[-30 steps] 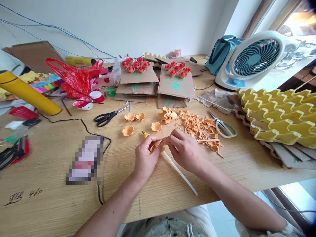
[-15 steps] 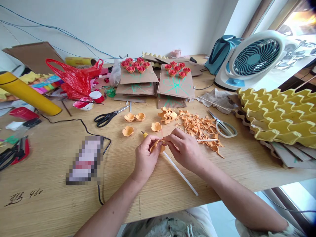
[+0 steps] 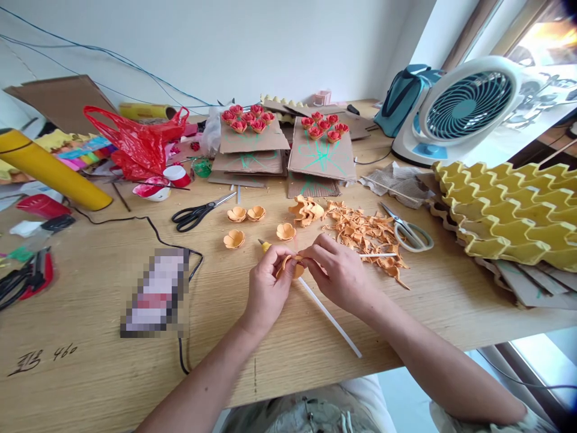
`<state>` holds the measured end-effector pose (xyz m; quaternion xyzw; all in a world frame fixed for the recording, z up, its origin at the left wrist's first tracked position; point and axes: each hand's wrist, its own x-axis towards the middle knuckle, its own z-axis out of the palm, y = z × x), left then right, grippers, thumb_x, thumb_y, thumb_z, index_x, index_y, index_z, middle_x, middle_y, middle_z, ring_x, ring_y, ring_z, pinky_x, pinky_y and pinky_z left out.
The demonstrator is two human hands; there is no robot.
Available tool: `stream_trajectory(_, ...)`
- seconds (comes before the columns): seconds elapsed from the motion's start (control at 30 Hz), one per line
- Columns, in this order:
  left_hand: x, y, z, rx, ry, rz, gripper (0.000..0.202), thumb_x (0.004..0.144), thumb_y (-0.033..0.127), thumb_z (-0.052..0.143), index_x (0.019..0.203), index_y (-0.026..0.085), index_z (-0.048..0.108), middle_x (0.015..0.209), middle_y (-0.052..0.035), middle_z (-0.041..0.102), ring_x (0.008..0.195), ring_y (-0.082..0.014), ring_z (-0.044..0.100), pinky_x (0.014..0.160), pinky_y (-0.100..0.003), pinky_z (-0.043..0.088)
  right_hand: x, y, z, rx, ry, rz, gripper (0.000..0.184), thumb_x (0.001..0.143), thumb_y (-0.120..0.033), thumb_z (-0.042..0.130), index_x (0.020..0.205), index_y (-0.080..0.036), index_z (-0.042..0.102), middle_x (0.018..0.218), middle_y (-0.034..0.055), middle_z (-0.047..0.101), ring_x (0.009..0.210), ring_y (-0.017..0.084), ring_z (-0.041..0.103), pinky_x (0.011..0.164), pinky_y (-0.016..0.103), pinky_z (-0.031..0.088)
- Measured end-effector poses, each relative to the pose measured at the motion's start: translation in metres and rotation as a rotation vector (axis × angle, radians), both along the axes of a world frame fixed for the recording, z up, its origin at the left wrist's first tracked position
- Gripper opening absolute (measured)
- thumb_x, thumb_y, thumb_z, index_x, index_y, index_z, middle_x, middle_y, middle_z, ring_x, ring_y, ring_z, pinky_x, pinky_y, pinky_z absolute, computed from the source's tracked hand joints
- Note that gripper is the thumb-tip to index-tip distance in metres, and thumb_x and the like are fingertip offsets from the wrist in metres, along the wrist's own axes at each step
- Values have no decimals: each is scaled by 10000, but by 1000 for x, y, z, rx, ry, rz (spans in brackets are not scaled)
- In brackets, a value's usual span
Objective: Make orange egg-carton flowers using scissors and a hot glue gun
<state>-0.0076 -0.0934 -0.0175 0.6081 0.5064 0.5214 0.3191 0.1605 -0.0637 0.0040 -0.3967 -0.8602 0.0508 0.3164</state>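
My left hand [image 3: 267,288] and my right hand [image 3: 337,272] meet over the wooden table [image 3: 90,373], both pinched on a small orange paper flower [image 3: 292,265] held between the fingertips. Several finished orange flowers [image 3: 246,214] lie just beyond my hands, one of them [image 3: 285,231] right behind the fingers. A heap of orange scraps [image 3: 365,233] lies to the right of my right hand. A white stick [image 3: 329,317] runs on the table under my right wrist. Part of the held flower is hidden by my fingers.
Black scissors [image 3: 198,213] lie to the left, grey scissors [image 3: 408,230] to the right. Cardboard sheets with red flowers [image 3: 321,153] stand behind. Yellow egg trays [image 3: 509,210] and a fan [image 3: 464,108] fill the right side. A black cable [image 3: 153,231] and red bag [image 3: 135,144] lie left.
My fingers have shifted slightly on the orange flower, turning it a little. The hands stay in the same place and nothing else has moved.
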Motion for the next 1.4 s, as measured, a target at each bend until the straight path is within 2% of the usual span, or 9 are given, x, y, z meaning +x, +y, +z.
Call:
stream_trajectory(0.13, 0, 1, 1, -25, -44, -23, 56, 963, 252, 594, 930, 208, 582, 822, 12, 648, 717, -111, 611, 658, -204, 483, 1, -1, 2, 96, -59, 16, 285, 1040, -245, 483, 907, -179, 727, 806, 53, 593, 662, 155, 530, 619, 271, 360)
stream_trajectory(0.27, 0, 1, 2, -1, -81, 8, 55, 954, 259, 605, 941, 212, 580, 865, -6, 661, 780, -131, 636, 698, -221, 503, 0, -1, 2, -35, 42, 15, 229, 1040, -267, 508, 1004, -183, 718, 861, 51, 604, 691, 143, 560, 623, 255, 383)
stream_trajectory(0.33, 1, 1, 2, 2, -89, 10, 47, 952, 249, 602, 939, 212, 577, 859, -5, 656, 776, -130, 627, 694, -219, 498, -1, 0, 1, -67, 62, 11, 227, 1037, -258, 510, 981, -183, 717, 864, 49, 603, 690, 141, 562, 621, 253, 387)
stream_trajectory(0.6, -1, 1, 1, -45, -113, -55, 66, 961, 240, 596, 919, 215, 552, 813, 11, 617, 726, -121, 584, 661, -221, 469, 1, 0, 2, 102, -49, 40, 303, 1039, -232, 468, 873, -179, 716, 806, 56, 593, 681, 158, 528, 628, 269, 369)
stream_trajectory(0.8, 1, -1, 1, 4, -55, 12, 41, 963, 234, 582, 938, 218, 553, 803, 15, 596, 701, -122, 544, 640, -226, 436, -1, 0, 2, -76, 48, 21, 224, 1042, -262, 505, 1002, -185, 712, 875, 51, 612, 695, 141, 562, 627, 251, 383)
stream_trajectory(1.1, -1, 2, 0, -19, -74, -39, 69, 933, 228, 598, 907, 227, 535, 816, 13, 594, 727, -131, 577, 660, -230, 463, 1, 0, 1, 49, -54, 31, 286, 1039, -240, 472, 882, -191, 705, 831, 56, 603, 690, 156, 544, 629, 264, 375)
stream_trajectory(1.2, -2, 3, 1, -89, -111, -66, 80, 957, 281, 587, 943, 234, 525, 794, 26, 600, 617, -115, 566, 580, -226, 467, 1, 1, 1, 1, -17, 10, 230, 1037, -251, 497, 941, -187, 697, 867, 60, 628, 707, 155, 569, 649, 263, 401)
stream_trajectory(1.27, -2, 3, 1, -119, -86, -56, 97, 980, 318, 565, 1037, 241, 545, 823, 19, 630, 577, -109, 562, 556, -231, 476, 1, 1, 0, -71, 54, -10, 175, 1026, -245, 524, 984, -181, 682, 897, 56, 635, 688, 142, 574, 636, 256, 415)
stream_trajectory(1.4, -4, 3, 0, -45, 49, 21, 245, 1010, 305, 513, 1230, 253, 607, 1122, -70, 699, 908, -172, 670, 784, -283, 545, 1, 0, 1, -207, 207, -8, 109, 987, -191, 555, 968, -175, 661, 915, 45, 619, 662, 121, 572, 607, 237, 436)
